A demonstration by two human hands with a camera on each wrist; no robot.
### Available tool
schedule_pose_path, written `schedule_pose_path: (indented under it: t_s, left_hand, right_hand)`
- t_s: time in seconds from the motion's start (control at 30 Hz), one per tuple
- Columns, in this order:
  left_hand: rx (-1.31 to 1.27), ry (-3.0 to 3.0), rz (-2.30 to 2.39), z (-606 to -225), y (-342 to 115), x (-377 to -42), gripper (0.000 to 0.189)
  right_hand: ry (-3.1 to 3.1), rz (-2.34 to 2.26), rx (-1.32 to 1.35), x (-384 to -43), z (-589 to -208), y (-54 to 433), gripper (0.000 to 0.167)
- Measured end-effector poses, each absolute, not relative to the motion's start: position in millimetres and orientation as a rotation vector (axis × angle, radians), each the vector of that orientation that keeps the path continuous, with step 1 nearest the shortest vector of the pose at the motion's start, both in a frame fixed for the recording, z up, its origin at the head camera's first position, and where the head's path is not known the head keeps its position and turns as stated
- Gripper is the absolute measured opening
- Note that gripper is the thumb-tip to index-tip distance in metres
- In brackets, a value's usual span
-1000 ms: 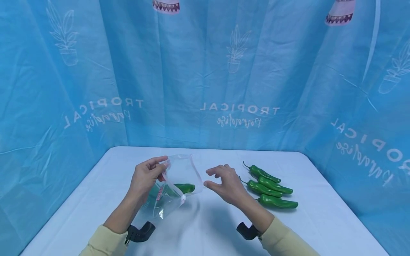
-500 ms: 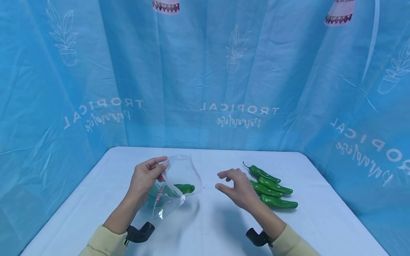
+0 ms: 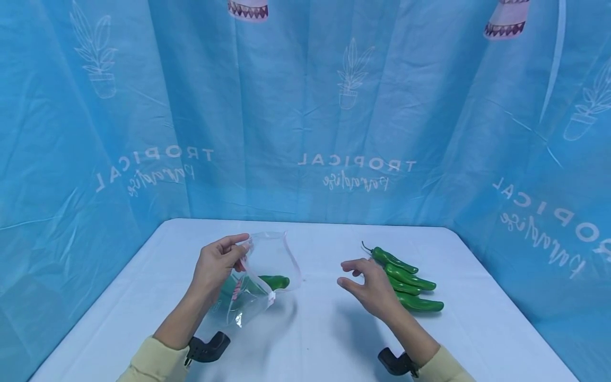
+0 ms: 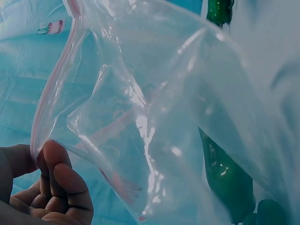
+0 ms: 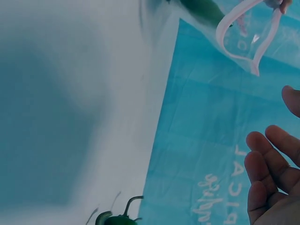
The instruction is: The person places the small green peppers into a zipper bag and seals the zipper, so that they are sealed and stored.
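Observation:
My left hand (image 3: 217, 263) pinches the top edge of a clear zip bag (image 3: 274, 254) between thumb and fingertips. The bag's mouth gapes toward the right, its pinkish zip strip (image 4: 47, 93) curving up from my fingers in the left wrist view. Inside or behind the clear plastic shows a green chili pepper (image 3: 276, 281), its tip at the bag's lower right. My right hand (image 3: 371, 291) hovers with bent fingers and thumb apart, holding nothing. Several green chili peppers (image 3: 410, 276) lie together just right of it, partly hidden by the hand. Pepper stems (image 5: 133, 201) show in the right wrist view.
A white table (image 3: 324, 339) lies under both hands. Blue printed curtains (image 3: 286, 122) enclose it at the back and on both sides. A black wrist mount (image 3: 207, 348) sits on the left forearm, another (image 3: 395, 362) on the right.
My right hand has moved right and slightly toward me, away from the bag and over the near side of the pepper group. The left hand and bag have hardly moved.

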State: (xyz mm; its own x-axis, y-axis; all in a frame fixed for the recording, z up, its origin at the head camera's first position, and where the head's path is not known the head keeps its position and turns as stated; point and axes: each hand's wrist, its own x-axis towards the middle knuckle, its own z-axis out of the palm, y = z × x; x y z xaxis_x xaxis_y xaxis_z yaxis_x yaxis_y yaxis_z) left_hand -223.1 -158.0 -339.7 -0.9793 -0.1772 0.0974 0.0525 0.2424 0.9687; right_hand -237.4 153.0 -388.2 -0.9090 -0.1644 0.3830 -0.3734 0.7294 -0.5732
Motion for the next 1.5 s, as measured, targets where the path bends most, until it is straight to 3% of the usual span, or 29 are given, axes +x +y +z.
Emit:
schedule_pose_path:
  t_s: [0.87,1.5]
  left_hand:
    - [0.107,-2.318,-1.829,-340.2,-157.8,-221.9,0.035]
    - [0.102,-2.324,-1.820,-342.3,-159.2,-222.9,0.036]
  right_hand:
    - [-2.708,1.001,0.196,-240.3,-408.9,198.0,0.034]
    - [-2.775,0.892,0.067,-241.7,-423.6,253.7,0.043]
